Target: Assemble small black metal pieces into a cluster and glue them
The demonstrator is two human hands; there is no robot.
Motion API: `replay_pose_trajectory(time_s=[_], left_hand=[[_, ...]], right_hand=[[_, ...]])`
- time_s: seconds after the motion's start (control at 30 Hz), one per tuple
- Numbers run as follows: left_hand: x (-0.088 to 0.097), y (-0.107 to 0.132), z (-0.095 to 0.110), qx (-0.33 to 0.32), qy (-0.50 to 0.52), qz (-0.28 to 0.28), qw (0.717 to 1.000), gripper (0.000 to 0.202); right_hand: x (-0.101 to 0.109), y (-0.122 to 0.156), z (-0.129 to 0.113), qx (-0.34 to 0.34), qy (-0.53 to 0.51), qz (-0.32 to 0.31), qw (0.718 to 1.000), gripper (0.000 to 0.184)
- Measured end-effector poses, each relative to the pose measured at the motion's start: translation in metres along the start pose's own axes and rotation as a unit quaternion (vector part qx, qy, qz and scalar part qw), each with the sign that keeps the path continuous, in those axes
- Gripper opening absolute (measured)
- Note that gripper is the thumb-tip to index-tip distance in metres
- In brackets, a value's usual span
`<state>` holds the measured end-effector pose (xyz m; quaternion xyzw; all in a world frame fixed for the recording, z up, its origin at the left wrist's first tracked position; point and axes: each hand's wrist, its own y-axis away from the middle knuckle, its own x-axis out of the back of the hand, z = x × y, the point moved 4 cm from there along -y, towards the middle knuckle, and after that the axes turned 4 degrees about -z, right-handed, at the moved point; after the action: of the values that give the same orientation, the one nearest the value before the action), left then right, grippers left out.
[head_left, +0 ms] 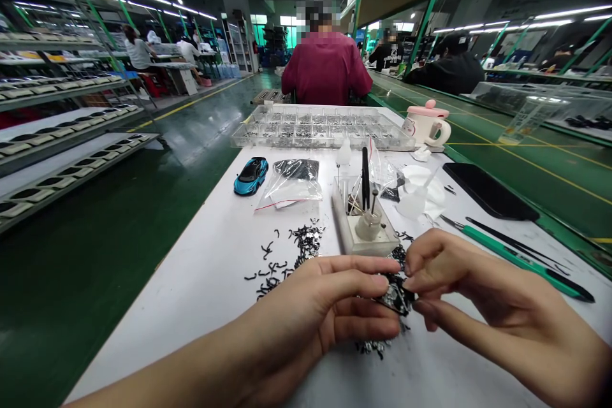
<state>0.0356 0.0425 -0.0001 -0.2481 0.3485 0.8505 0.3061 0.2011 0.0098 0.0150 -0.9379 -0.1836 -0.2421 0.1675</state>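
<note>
A white table (201, 274) spread beneath both hands and well beyond them. Past its far end, straight ahead of the hands, a person in a maroon top (325, 70) sat facing away. A clear compartment tray (320, 142) filled with small pieces lay across the table, well beyond the fingertips.

The left hand (335, 296) grasped a small black part between its thumb and fingers. The right hand (459, 277) was bent in from the other side, its fingertips touching the part's right edge; whether they gripped it or a smaller piece could not be told.

A black slab (490, 191) lay beyond the right hand, off to its right. An open box (340, 220) of tools stood just beyond the fingertips, and a pink-lidded mug (425, 125) well beyond the right hand. A clear bag (296, 182) lay beyond the left hand, with a blue toy car (251, 176) to its left. Near the right hand, just past its knuckles, lay a green-handled tool (521, 255).

The black part (396, 293) was between the two hands, above the table. Tiny black pieces (308, 239) lay scattered beyond the left hand, with more below the fingers.
</note>
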Motion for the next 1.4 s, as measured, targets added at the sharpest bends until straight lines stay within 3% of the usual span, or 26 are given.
replay_pose_trajectory(time_s=[0.5, 0.7, 1.07, 1.2, 1.4], left_hand=[[-0.005, -0.001, -0.008, 0.047, 0.048, -0.074, 0.995, 0.03], [-0.003, -0.001, -0.007, 0.05, 0.047, -0.066, 0.995, 0.035], [-0.005, 0.001, -0.005, 0.046, 0.048, -0.06, 0.996, 0.019], [-0.005, 0.002, 0.0, 0.016, -0.008, -0.052, 0.998, 0.02], [-0.007, 0.005, 0.007, -0.104, -0.205, -0.027, 0.973, 0.05]], right_hand=[[0.0, -0.003, -0.007, 0.043, 0.014, 0.002, 0.999, 0.024], [0.001, 0.0, -0.01, 0.054, 0.011, 0.006, 0.998, 0.024], [0.001, 0.001, -0.01, 0.055, 0.034, 0.023, 0.998, 0.023], [0.0, 0.001, -0.009, 0.061, 0.033, 0.029, 0.997, 0.023], [0.004, 0.0, -0.007, 0.035, 0.027, 0.082, 0.996, 0.019]])
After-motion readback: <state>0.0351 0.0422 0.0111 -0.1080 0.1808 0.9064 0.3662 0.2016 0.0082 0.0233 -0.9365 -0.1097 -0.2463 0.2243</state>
